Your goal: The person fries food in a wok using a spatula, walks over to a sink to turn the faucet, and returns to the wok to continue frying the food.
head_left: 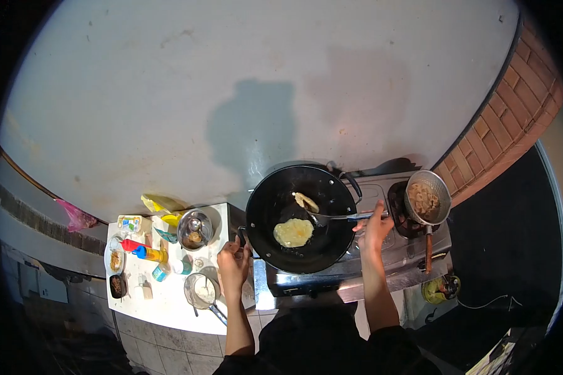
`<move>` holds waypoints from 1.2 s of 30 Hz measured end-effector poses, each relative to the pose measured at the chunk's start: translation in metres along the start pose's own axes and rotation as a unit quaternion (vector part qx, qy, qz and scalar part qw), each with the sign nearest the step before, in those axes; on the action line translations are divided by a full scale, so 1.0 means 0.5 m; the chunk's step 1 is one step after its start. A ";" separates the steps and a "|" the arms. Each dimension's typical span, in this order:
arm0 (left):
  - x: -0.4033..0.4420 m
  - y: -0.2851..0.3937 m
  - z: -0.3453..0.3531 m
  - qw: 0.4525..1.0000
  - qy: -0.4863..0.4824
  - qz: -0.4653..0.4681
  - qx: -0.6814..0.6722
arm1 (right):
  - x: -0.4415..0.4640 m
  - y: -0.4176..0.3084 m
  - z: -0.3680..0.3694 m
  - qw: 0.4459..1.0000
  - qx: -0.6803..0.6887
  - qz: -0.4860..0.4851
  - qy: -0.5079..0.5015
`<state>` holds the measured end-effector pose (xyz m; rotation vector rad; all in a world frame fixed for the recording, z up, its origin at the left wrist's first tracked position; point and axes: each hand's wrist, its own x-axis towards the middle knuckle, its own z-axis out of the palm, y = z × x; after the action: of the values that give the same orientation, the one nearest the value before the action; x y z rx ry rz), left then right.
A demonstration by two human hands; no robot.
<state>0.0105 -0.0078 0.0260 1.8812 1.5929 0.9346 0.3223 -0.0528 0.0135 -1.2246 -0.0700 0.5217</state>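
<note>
A large black wok (275, 187) sits on the stove. Inside it lie a flat, round, pale-yellow pancake (293, 233) and a smaller folded piece of food (306, 202) above it. My left hand (233, 262) has its fingers closed around the wok's left loop handle (241, 234). On the other side, my right hand (374, 232) grips the handle of a metal spatula (341, 217). The spatula's head is down in the wok, beside the pancake's upper right edge; whether it touches the pancake I cannot tell.
Right of the wok, a saucepan (444, 201) of food stands on another burner, its wooden handle (428, 250) pointing toward me. The white table (169, 312) at left holds a steel bowl (184, 242), a strainer (194, 278), bottles (151, 253) and small dishes. A wall (263, 81) rises behind.
</note>
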 end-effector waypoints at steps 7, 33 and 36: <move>0.003 -0.008 0.000 1.000 -0.001 0.005 0.009 | 0.008 -0.011 -0.012 0.999 0.046 -0.006 0.020; 0.011 -0.005 0.001 1.000 0.002 0.012 0.023 | -0.044 -0.051 0.004 0.794 -0.312 -0.361 -0.376; 0.012 -0.014 0.004 0.999 0.003 0.016 0.033 | -0.043 -0.033 -0.014 0.793 -0.310 -0.367 -0.374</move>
<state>0.0082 -0.0004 0.0207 1.9553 1.6204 0.9110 0.3112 -0.0718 0.0310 -1.4166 -1.4431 0.2544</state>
